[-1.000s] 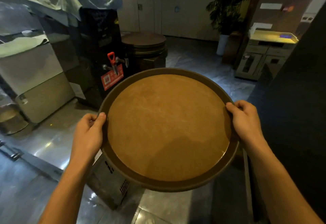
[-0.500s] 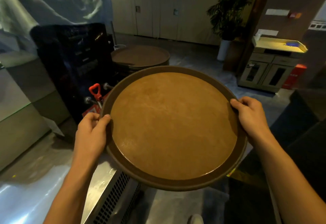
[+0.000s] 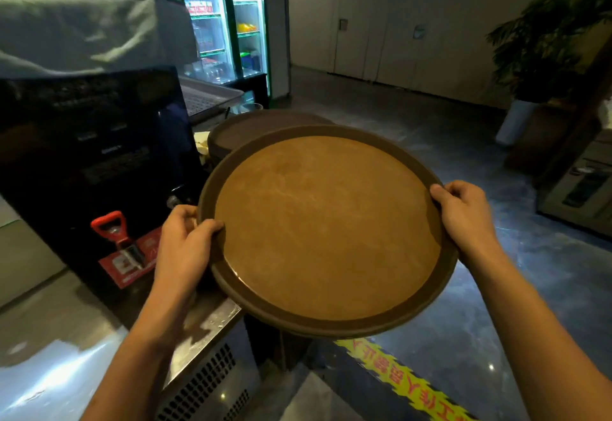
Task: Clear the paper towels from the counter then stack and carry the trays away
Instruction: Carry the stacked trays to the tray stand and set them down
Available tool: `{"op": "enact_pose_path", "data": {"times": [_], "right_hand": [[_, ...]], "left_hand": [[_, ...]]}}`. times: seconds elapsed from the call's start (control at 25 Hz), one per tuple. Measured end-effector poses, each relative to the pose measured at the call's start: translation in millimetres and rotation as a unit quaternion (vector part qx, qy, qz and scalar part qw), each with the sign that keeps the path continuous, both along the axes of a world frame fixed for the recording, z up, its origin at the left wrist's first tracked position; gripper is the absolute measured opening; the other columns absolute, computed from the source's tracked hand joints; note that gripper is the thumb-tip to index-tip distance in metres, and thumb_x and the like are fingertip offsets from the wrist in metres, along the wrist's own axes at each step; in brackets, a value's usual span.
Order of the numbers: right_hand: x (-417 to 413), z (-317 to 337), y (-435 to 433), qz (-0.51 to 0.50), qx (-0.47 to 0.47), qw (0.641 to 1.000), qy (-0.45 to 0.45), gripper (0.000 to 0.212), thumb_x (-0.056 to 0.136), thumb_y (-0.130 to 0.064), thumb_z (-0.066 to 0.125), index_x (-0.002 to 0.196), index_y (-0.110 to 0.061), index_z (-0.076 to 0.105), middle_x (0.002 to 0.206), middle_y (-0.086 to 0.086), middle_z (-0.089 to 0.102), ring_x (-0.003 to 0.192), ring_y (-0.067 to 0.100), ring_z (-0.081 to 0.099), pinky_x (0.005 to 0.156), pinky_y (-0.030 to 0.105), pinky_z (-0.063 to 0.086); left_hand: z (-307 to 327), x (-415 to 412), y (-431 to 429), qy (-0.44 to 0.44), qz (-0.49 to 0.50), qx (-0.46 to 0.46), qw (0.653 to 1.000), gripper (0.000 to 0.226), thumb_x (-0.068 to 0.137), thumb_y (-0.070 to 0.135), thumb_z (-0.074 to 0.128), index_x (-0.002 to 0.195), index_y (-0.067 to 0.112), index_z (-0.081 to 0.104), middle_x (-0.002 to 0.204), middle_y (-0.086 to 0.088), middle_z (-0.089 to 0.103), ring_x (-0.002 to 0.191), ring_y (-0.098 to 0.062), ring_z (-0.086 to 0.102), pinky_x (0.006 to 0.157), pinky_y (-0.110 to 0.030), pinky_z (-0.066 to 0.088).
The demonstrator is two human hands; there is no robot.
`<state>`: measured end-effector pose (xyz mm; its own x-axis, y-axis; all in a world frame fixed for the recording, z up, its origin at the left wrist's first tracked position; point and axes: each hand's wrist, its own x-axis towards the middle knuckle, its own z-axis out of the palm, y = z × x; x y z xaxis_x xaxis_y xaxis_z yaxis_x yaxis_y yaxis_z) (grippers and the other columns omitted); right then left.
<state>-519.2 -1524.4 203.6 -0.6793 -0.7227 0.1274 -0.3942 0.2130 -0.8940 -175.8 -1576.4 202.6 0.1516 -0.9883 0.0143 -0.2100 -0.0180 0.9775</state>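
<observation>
- While both arms reach forward, the left hand [image 3: 185,238] and right hand [image 3: 463,215] each clamp a rim of the round brown tray [image 3: 326,228], thumbs on top, tray held in the air.
- Just beyond: tray stack [image 3: 241,129], partly hidden.
- Left: black dispenser [image 3: 96,155], cloth-covered.
- Far: lit drinks fridge [image 3: 228,26], potted plant [image 3: 546,39].

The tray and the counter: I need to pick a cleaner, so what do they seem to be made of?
Tray: probably moulded plastic, with a dark brown raised rim and a matte tan non-slip-looking centre showing faint wipe streaks. Counter: looks like stainless steel, with a grey shiny surface, bright glare and a perforated vent panel below.
</observation>
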Motion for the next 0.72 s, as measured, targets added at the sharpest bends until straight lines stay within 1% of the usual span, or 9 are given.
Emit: {"op": "enact_pose_path", "data": {"times": [0.12, 0.16, 0.28, 0.36, 0.44, 0.52, 0.64, 0.68, 0.72], "right_hand": [[-32, -7, -51, 0.028, 0.009, 1.000, 0.006, 0.035, 0.098, -0.032, 0.051, 0.085, 0.000, 0.059, 0.072, 0.017, 0.054, 0.067, 0.026, 0.052, 0.063, 0.039, 0.042], [-40, -10, -68, 0.035, 0.017, 0.999, 0.006, 0.034, 0.098, -0.032, 0.051, 0.084, -0.002, 0.059, 0.072, 0.016, 0.054, 0.067, 0.026, 0.053, 0.063, 0.039, 0.042], [-56, -17, -125, 0.048, 0.041, 0.998, 0.020, 0.032, 0.098, -0.033, 0.050, 0.086, -0.004, 0.059, 0.074, 0.016, 0.056, 0.068, 0.026, 0.054, 0.063, 0.038, 0.043], [-63, -18, -163, 0.055, 0.045, 0.997, 0.031, 0.032, 0.098, -0.032, 0.050, 0.087, -0.003, 0.058, 0.074, 0.015, 0.055, 0.067, 0.025, 0.053, 0.061, 0.036, 0.042], [-66, -11, -200, 0.058, 0.053, 0.996, 0.040, 0.030, 0.098, -0.030, 0.051, 0.086, -0.003, 0.057, 0.072, 0.014, 0.052, 0.066, 0.025, 0.050, 0.060, 0.033, 0.040], [-68, -4, -235, 0.066, 0.062, 0.995, 0.044, 0.031, 0.098, -0.029, 0.051, 0.088, -0.001, 0.058, 0.074, 0.018, 0.053, 0.067, 0.026, 0.051, 0.060, 0.033, 0.040], [-71, 3, -282, 0.082, 0.069, 0.993, 0.053, 0.034, 0.098, -0.029, 0.051, 0.096, 0.003, 0.061, 0.084, 0.026, 0.059, 0.069, 0.026, 0.053, 0.062, 0.035, 0.043], [-70, 4, -296, 0.092, 0.075, 0.992, 0.052, 0.034, 0.098, -0.029, 0.051, 0.098, 0.004, 0.061, 0.086, 0.027, 0.059, 0.069, 0.027, 0.053, 0.063, 0.036, 0.043], [-69, 4, -309, 0.101, 0.078, 0.991, 0.045, 0.034, 0.098, -0.029, 0.051, 0.099, 0.004, 0.061, 0.087, 0.028, 0.060, 0.070, 0.027, 0.054, 0.063, 0.036, 0.044]], "left_hand": [[0, -29, -29, 0.010, 0.020, -0.009, 1.000, 0.013, 0.091, 0.014, 0.057, 0.104, 0.015, 0.057, 0.087, -0.009, 0.066, 0.071, -0.020, 0.067, 0.061, -0.036, 0.053], [-1, -37, -41, 0.006, 0.028, -0.012, 1.000, 0.013, 0.091, 0.016, 0.058, 0.104, 0.016, 0.058, 0.087, -0.008, 0.066, 0.073, -0.019, 0.067, 0.061, -0.035, 0.054], [-8, -54, -86, -0.008, 0.049, -0.010, 0.999, 0.021, 0.086, 0.027, 0.061, 0.107, 0.023, 0.060, 0.094, -0.006, 0.068, 0.083, -0.024, 0.069, 0.076, -0.049, 0.058], [-12, -60, -119, 0.005, 0.056, -0.007, 0.998, 0.032, 0.080, 0.034, 0.062, 0.111, 0.025, 0.062, 0.095, -0.005, 0.069, 0.086, -0.024, 0.069, 0.080, -0.053, 0.057], [-13, -66, -149, 0.028, 0.044, -0.002, 0.999, 0.034, 0.083, 0.028, 0.061, 0.117, 0.025, 0.062, 0.100, -0.005, 0.069, 0.089, -0.023, 0.069, 0.081, -0.050, 0.057], [-17, -69, -177, 0.056, 0.044, 0.000, 0.997, 0.030, 0.085, 0.022, 0.061, 0.114, 0.026, 0.063, 0.103, -0.006, 0.068, 0.089, -0.024, 0.069, 0.076, -0.045, 0.058], [-22, -74, -210, 0.078, 0.066, -0.001, 0.995, 0.016, 0.089, 0.012, 0.058, 0.100, 0.022, 0.065, 0.088, -0.004, 0.068, 0.075, -0.018, 0.069, 0.062, -0.033, 0.053], [-25, -76, -218, 0.082, 0.078, 0.006, 0.994, 0.015, 0.089, 0.010, 0.057, 0.098, 0.019, 0.065, 0.085, -0.004, 0.069, 0.075, -0.019, 0.069, 0.062, -0.034, 0.052], [-27, -76, -226, 0.081, 0.090, 0.011, 0.993, 0.013, 0.088, 0.011, 0.058, 0.096, 0.017, 0.066, 0.084, -0.005, 0.070, 0.077, -0.023, 0.070, 0.064, -0.038, 0.054]]}}
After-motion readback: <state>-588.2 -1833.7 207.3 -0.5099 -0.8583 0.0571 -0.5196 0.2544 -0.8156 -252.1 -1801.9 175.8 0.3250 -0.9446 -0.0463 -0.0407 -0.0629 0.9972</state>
